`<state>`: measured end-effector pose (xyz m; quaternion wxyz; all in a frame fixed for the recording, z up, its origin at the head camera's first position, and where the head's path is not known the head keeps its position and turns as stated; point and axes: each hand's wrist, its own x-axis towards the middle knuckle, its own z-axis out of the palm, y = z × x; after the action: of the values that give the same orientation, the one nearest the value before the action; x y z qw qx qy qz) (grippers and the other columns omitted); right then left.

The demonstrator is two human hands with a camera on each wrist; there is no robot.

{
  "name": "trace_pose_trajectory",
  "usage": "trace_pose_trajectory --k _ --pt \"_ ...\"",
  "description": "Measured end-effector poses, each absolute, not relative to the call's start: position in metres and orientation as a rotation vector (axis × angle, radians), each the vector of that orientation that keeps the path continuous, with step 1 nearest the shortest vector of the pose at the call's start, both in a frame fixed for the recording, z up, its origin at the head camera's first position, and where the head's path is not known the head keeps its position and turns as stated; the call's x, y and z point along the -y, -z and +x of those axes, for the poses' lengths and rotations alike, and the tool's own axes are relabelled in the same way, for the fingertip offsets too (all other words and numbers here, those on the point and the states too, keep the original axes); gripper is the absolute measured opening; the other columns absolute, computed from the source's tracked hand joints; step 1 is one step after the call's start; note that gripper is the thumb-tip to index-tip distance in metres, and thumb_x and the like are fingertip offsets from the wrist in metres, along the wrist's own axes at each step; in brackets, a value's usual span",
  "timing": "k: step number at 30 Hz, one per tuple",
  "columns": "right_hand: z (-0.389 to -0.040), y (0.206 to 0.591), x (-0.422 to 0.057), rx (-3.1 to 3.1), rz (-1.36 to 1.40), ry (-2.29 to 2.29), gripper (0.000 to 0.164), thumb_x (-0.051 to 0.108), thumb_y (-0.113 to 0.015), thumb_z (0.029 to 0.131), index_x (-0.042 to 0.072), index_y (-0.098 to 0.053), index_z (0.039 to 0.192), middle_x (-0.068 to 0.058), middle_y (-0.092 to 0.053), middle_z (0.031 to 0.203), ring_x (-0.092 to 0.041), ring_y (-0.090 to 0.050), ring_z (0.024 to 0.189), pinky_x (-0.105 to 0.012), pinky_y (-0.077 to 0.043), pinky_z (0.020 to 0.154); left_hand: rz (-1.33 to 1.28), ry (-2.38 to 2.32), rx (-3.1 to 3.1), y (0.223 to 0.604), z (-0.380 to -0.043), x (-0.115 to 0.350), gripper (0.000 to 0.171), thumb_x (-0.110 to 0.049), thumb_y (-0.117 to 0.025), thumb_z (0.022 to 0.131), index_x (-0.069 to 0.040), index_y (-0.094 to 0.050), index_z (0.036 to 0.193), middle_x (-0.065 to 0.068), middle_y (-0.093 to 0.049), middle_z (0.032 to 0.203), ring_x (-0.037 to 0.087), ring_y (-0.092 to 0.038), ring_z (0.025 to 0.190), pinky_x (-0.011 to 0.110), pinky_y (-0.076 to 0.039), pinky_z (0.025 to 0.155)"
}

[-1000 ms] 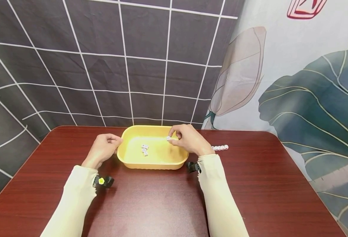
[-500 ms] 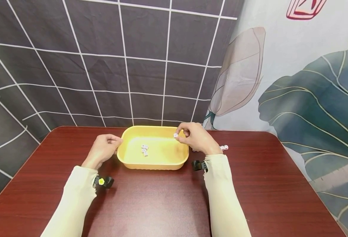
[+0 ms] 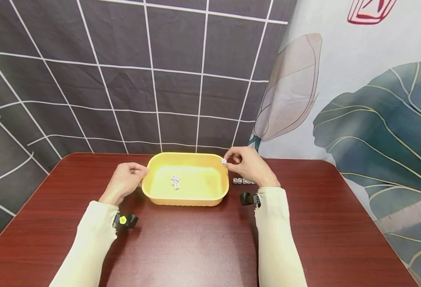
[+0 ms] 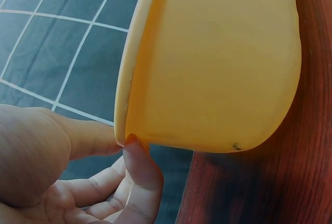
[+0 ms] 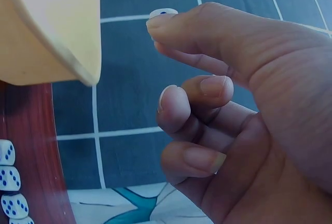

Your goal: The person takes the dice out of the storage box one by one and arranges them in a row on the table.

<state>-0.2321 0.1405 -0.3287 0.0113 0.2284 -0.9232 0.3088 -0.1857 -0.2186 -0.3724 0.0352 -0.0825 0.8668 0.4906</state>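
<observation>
Right hand (image 3: 251,165) is sliding rightward off the yellow tray (image 3: 185,202) since the earlier frame, carrying one die (image 3: 224,161) along. Thumb and a finger are pinching that die at the hand's left edge, about level with the tray's right rim. From where I'm standing, the row of dice (image 3: 239,181) is lying on the person's side of that hand, partly hiding behind it, long axis running left–right. Left hand (image 3: 123,179) is pinching the tray's opposite end, so the right one's sitting way nearer the row.
</observation>
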Motion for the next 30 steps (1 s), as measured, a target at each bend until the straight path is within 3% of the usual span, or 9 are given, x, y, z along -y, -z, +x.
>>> trace_pose_trajectory --k 30 --pt "-0.234 0.335 -0.188 2.908 0.489 -0.97 0.009 0.021 -0.074 0.092 0.014 -0.072 0.098 0.001 -0.042 0.068 -0.018 -0.044 0.066 -0.032 -0.041 0.068 -0.241 -1.497 -2.675 0.372 -0.186 0.219 0.031 -0.014 -0.057 0.101 0.009 -0.067 0.12 0.024 -0.072 0.108 0.01 -0.064 0.072 0.019 -0.056 0.066"
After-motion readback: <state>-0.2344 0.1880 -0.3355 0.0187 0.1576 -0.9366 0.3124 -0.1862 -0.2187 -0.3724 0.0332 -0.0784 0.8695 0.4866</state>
